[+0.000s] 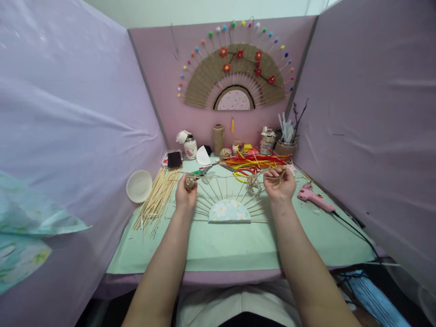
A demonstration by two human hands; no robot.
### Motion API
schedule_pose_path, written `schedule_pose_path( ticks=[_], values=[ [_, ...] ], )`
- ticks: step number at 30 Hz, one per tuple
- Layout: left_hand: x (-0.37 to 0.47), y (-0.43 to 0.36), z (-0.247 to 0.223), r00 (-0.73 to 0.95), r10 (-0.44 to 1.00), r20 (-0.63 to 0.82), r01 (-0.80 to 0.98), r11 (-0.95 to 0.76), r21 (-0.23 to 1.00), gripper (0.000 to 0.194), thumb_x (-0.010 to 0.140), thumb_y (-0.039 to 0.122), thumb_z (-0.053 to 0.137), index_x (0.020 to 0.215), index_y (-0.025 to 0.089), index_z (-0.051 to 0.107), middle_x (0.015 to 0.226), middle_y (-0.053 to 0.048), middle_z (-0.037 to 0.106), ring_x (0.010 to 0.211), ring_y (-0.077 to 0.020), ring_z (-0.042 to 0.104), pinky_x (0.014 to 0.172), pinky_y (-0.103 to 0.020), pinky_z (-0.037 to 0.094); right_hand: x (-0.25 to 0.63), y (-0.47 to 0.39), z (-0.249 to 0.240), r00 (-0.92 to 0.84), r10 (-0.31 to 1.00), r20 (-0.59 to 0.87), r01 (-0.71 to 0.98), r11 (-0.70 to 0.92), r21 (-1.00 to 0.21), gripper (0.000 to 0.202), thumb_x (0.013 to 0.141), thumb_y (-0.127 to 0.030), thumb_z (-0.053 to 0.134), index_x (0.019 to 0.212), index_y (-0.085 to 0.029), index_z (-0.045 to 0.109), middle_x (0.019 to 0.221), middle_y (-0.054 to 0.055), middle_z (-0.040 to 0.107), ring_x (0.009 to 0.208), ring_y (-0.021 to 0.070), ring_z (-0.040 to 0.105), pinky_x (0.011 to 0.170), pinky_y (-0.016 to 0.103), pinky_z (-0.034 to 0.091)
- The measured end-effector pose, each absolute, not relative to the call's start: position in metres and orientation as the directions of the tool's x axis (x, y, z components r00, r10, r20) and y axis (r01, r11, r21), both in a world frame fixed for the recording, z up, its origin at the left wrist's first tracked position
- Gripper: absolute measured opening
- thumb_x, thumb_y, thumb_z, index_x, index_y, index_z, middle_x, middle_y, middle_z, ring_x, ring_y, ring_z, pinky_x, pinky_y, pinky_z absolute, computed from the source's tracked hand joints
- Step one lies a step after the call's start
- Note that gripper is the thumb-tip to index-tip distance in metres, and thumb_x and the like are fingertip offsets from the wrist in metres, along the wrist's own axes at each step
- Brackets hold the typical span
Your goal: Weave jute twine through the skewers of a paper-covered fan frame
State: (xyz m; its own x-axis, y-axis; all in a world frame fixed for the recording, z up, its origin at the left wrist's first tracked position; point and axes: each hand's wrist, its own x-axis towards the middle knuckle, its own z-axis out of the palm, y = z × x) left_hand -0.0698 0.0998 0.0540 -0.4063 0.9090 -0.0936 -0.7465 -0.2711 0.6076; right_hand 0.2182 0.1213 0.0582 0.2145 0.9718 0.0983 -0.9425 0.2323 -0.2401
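The fan [230,206] of skewers lay mid-table. The left hand [185,190] gripped a twine ball [190,182]; the right hand [279,184] pinched the loose twine [254,180] over the spokes. Weaving seemed under way; next, the strand likely needed threading between skewers. Spare skewers [157,197] lay left, a glue gun [315,198] right, pipe cleaners [257,162] crowding behind.

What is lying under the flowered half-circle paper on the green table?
Thin wooden sticks lie under the flowered half-circle paper and fan out from its curved edge on the green table. Their inner ends are covered by the paper, so how they join cannot be seen.
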Motion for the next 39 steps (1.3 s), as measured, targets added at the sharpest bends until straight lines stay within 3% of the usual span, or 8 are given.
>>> schedule_pose_path(
  ticks=[4,9,13,19,23,26,29,39],
  values=[
    [-0.071,0.105,0.047,-0.626,0.775,0.085,-0.465,-0.458,0.758,0.017,0.077,0.017,0.068,0.089,0.019,0.055,0.080,0.004,0.057,0.071,-0.0055,0.056,0.070,-0.016,0.045,0.217,0.116,0.066,0.246,0.961,0.125,-0.903,0.275,-0.332,0.023,0.090,-0.018,0.047,0.067,-0.020,0.050,0.059,-0.006,0.048,0.047,0.0059,0.042,0.049,0.019,0.042],
    [-0.065,0.103,0.039,-0.639,0.698,0.322,0.056,-0.375,0.925,0.029,0.072,0.020,0.074,0.095,0.020,0.057,0.101,-0.003,0.051,0.096,-0.0136,0.055,0.093,-0.028,0.043,0.206,0.108,0.075,0.104,0.973,0.205,-0.874,0.187,-0.447,0.022,0.091,-0.024,0.049,0.069,-0.021,0.051,0.064,-0.005,0.044,0.050,0.0063,0.043,0.052,0.020,0.045],
    [-0.061,0.104,0.030,-0.459,0.732,0.504,0.460,-0.290,0.839,0.030,0.070,0.014,0.072,0.096,0.019,0.058,0.110,-0.008,0.044,0.114,-0.0239,0.047,0.108,-0.041,0.033,0.197,0.103,0.077,-0.014,0.971,0.239,-0.897,0.094,-0.431,0.022,0.093,-0.024,0.046,0.071,-0.021,0.053,0.068,-0.004,0.047,0.055,0.0068,0.046,0.055,0.020,0.048],
    [-0.056,0.104,0.021,-0.215,0.877,0.430,0.639,-0.207,0.741,0.054,0.057,0.016,0.082,0.106,0.021,0.062,0.116,-0.012,0.048,0.122,-0.0352,0.042,0.108,-0.051,0.029,0.183,0.103,0.071,-0.144,0.980,0.138,-0.882,-0.063,-0.467,0.013,0.089,-0.023,0.057,0.076,-0.022,0.059,0.082,-0.002,0.062,0.071,0.0082,0.060,0.066,0.021,0.056],
    [-0.042,0.088,0.037,-0.202,0.838,0.507,0.569,-0.321,0.757,0.047,0.062,0.023,0.081,0.107,0.024,0.066,0.119,-0.012,0.053,0.123,-0.0342,0.041,0.109,-0.047,0.025,0.173,0.102,0.065,-0.236,0.968,0.090,-0.834,-0.154,-0.530,0.008,0.082,-0.022,0.069,0.078,-0.020,0.062,0.085,-0.002,0.069,0.077,0.0094,0.065,0.072,0.023,0.057],
    [-0.024,0.073,0.049,-0.104,0.873,0.477,0.245,-0.443,0.863,0.027,0.068,0.018,0.076,0.095,0.023,0.072,0.104,-0.009,0.061,0.105,-0.0265,0.050,0.096,-0.034,0.036,0.162,0.100,0.060,-0.251,0.964,0.091,-0.778,-0.146,-0.611,0.014,0.073,-0.022,0.078,0.079,-0.020,0.065,0.087,-0.001,0.071,0.079,0.0110,0.067,0.075,0.025,0.057],
    [-0.007,0.063,0.053,0.047,0.943,0.329,-0.093,-0.323,0.942,0.018,0.065,0.012,0.079,0.080,0.020,0.074,0.089,-0.007,0.065,0.085,-0.0204,0.052,0.074,-0.026,0.038,0.148,0.097,0.054,-0.206,0.973,0.099,-0.690,-0.073,-0.720,0.019,0.066,-0.025,0.084,0.075,-0.020,0.068,0.088,0.000,0.073,0.080,0.0127,0.067,0.074,0.026,0.056],
    [-0.008,0.068,0.044,0.115,0.988,0.100,-0.362,-0.052,0.931,0.012,0.074,0.024,0.074,0.074,0.015,0.065,0.062,0.000,0.062,0.056,-0.0088,0.051,0.057,-0.021,0.039,0.137,0.092,0.044,-0.304,0.950,0.078,-0.530,-0.101,-0.842,0.033,0.065,-0.044,0.083,0.085,-0.019,0.075,0.088,0.004,0.074,0.081,0.0142,0.067,0.068,0.023,0.055]
  ],
)
